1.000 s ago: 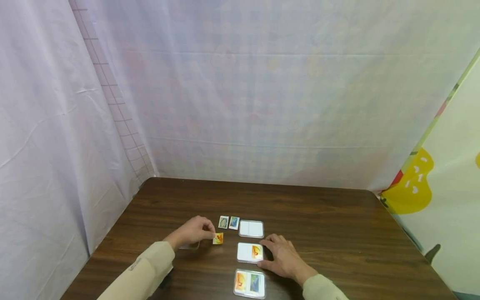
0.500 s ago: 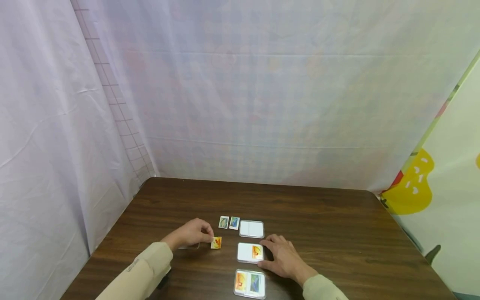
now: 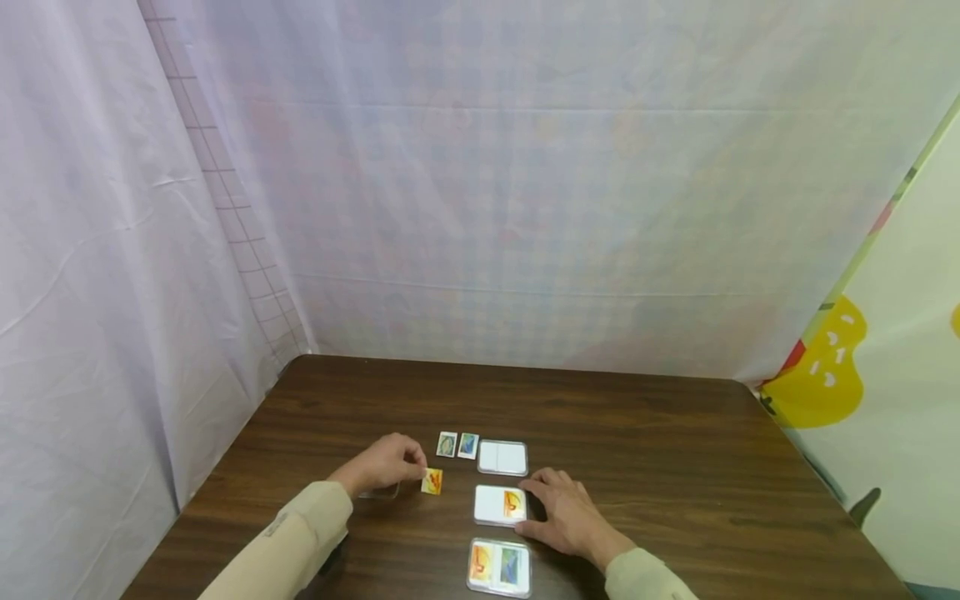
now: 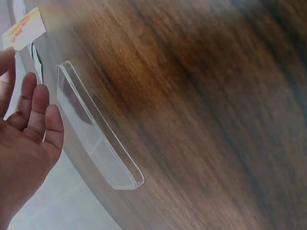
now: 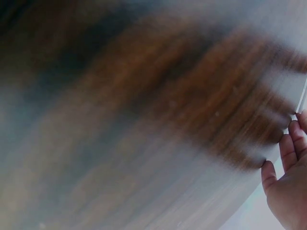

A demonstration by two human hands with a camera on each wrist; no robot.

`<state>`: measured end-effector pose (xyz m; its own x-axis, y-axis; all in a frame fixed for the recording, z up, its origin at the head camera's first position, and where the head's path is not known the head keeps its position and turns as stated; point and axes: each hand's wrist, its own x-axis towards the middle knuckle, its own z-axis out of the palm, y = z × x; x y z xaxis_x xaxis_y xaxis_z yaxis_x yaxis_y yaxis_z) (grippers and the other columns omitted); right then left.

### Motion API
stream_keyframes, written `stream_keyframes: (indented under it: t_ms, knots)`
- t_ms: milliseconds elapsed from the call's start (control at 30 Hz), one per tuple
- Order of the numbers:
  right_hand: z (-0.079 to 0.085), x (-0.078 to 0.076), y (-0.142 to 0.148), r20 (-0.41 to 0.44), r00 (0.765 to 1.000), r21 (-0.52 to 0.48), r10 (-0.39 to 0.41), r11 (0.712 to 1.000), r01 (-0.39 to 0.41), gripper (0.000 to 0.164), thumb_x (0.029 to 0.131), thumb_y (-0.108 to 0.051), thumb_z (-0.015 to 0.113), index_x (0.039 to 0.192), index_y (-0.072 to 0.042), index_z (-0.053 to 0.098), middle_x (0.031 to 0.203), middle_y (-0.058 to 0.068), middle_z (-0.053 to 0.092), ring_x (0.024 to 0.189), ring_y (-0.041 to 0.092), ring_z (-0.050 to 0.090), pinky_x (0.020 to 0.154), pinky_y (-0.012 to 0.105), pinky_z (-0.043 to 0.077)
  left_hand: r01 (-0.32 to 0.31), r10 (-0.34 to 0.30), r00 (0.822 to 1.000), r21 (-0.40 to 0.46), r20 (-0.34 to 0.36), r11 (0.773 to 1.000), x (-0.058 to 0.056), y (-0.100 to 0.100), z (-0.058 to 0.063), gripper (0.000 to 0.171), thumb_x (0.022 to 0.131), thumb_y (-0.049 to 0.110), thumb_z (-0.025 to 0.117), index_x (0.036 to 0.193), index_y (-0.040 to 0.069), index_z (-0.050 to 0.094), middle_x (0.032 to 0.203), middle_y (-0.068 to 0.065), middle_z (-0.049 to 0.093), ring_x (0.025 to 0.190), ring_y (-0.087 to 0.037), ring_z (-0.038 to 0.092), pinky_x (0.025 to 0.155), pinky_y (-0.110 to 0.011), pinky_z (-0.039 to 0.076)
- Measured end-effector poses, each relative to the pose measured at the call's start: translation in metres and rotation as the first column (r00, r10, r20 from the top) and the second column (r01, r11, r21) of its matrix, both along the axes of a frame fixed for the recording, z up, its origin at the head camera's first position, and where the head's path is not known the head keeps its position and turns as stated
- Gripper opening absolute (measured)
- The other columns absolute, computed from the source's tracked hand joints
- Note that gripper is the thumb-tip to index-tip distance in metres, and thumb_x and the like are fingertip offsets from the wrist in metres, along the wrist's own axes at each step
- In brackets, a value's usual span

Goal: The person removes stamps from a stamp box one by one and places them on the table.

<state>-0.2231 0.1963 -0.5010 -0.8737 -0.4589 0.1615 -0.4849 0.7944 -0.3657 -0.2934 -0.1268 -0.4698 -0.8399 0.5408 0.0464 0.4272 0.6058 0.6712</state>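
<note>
My left hand [image 3: 386, 462] pinches a small yellow-orange postage stamp [image 3: 432, 481] by its edge, just above the table. Its toothed border shows in the left wrist view, where the stamp [image 4: 25, 29] is tilted. With thumb and index finger at the two right corners, my right hand [image 3: 564, 512] holds a clear stamp case [image 3: 489, 505]. A similar orange stamp [image 3: 513, 504] fills that case's right half; its left half is white. In the right wrist view, the fingertips of my right hand [image 5: 288, 167] are low at the table, the case mostly out of frame.
Behind lie two stamps, one greenish [image 3: 447, 444] and one blue [image 3: 468, 446], beside a case [image 3: 503, 457] with white inside. Nearest me, another case [image 3: 498, 567] contains an orange and a blue-green stamp. A transparent lid [image 4: 100, 139] lies under my left forearm side. Curtains stand behind the table.
My left hand has shifted slightly left and the stamp in it dipped toward me, then rose a little and tilted. The right hand and the cases have stayed put.
</note>
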Motion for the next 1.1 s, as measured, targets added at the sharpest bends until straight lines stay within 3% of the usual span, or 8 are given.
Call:
stream_keyframes:
  t_ms: [433, 800, 1100]
  knots:
    - [-0.0008, -0.0005, 0.0008, 0.007, 1.0, 0.004, 0.002, 1.0, -0.002, 0.061, 0.082, -0.045, 0.077, 0.127, -0.007, 0.063, 0.121, 0.008, 0.056, 0.112, 0.032, 0.051, 0.09, 0.059, 0.041, -0.014, -0.007, 0.984, -0.12, -0.176, 0.993, -0.0029, 0.0032, -0.0053, 0.011, 0.082, 0.009, 0.075, 0.075, 0.011, 0.067, 0.076, 0.004, 0.057, 0.073, -0.013, 0.051, 0.07, -0.034, 0.046]
    - [0.0004, 0.0002, 0.0003, 0.013, 1.0, 0.002, 0.005, 1.0, -0.005, 0.061, 0.082, -0.045, 0.077, 0.127, -0.007, 0.063, 0.121, 0.008, 0.055, 0.112, 0.032, 0.051, 0.09, 0.056, 0.041, 0.002, -0.041, 0.97, -0.159, -0.24, 0.987, -0.0035, 0.0023, -0.0078, 0.011, 0.081, 0.01, 0.075, 0.073, 0.011, 0.066, 0.076, 0.003, 0.057, 0.073, -0.014, 0.053, 0.071, -0.035, 0.047]
    - [-0.0002, 0.0001, 0.0003, 0.032, 0.999, 0.0, -0.009, 1.0, 0.009, 0.062, 0.082, -0.046, 0.077, 0.128, -0.008, 0.063, 0.123, 0.008, 0.055, 0.114, 0.032, 0.05, 0.092, 0.059, 0.04, -0.016, -0.027, 0.971, -0.181, -0.237, 0.983, -0.0023, 0.0042, -0.0088, 0.009, 0.08, 0.011, 0.075, 0.076, 0.011, 0.067, 0.078, 0.004, 0.057, 0.075, -0.016, 0.053, 0.072, -0.038, 0.047]
